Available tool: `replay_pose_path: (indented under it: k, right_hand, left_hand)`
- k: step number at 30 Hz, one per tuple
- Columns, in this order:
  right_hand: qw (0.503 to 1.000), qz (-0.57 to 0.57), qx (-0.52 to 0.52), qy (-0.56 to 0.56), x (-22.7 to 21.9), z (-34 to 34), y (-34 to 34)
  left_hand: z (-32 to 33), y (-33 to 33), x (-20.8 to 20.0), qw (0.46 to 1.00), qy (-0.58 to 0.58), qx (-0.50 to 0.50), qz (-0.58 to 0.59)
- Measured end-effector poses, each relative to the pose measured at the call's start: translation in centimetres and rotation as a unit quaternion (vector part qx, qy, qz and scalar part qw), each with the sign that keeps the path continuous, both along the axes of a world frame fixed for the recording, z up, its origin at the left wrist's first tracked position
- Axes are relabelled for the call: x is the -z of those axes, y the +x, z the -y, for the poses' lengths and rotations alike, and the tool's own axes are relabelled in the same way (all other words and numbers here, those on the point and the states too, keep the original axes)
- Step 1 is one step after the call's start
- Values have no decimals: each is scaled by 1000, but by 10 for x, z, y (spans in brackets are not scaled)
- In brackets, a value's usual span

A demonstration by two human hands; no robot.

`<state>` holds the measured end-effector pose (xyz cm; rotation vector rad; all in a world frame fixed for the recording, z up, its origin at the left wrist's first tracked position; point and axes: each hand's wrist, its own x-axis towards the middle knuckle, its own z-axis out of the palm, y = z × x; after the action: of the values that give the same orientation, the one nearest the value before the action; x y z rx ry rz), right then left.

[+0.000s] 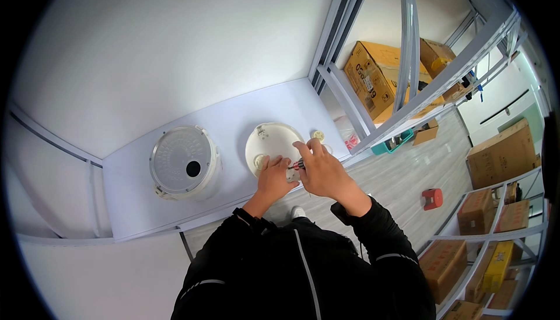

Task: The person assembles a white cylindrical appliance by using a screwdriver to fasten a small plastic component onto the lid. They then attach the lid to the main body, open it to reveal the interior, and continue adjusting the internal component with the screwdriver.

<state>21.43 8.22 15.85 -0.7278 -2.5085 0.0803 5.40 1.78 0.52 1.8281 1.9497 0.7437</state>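
A round white shallow lid-like part (274, 136) lies on the bench in front of me, with small fittings at its rim. My right hand (321, 172) is closed on a red-and-black screwdriver (299, 164) over the part's near right side. The tool's shaft points left toward my left hand. My left hand (273, 180) rests on the part's near edge, thumb apart and fingers extended beside a small cream round piece (259, 160). To the left stands a white drum-shaped appliance (182, 160) with a transparent top and a dark round opening.
Another small cream round piece (318, 136) sits right of the lid-like part on the pale bench (233, 112). A metal frame (350, 113) rises at the bench's right end. Beyond it are cardboard boxes (379, 81), a teal bin (392, 144) and a red stool (432, 199).
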Motion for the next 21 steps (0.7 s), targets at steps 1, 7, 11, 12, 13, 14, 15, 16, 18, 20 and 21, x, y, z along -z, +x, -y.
replay_pose_path:
  k: [1,7,11,12,13,14,15,16,18,20,21]
  right_hand:
    - [1000,-11,-16,0,0,0,0]
    - [943,230,173,-168,-10,2,-8]
    - [966,154,144,-149,-13,13,-2]
    - [977,113,122,-131,-15,18,-2]
    - [978,104,108,-142,-13,19,0]
    - [979,95,94,-154,-10,18,1]
    - [979,86,80,-165,-7,18,2]
    - [977,97,77,-171,-5,16,1]
    - [973,119,70,-184,-2,13,-1]
    - [972,121,71,-187,-3,14,-4]
    - [972,123,72,-189,-4,14,-6]
  left_hand:
    - [0,0,0,1000,2,-2,-2]
    - [0,-1,-2,1000,-4,9,-17]
    - [0,-2,1,1000,3,7,-26]
    - [0,-3,4,1000,13,3,-28]
    - [0,-3,3,999,13,3,-30]
    - [0,-2,3,999,13,4,-31]
    - [0,-2,2,999,13,4,-33]
    - [-1,-3,0,999,8,6,-32]
    - [-1,-4,-3,1000,-2,11,-29]
    - [-2,-6,2,1000,0,8,-27]
    - [-3,-7,4,1000,0,6,-26]
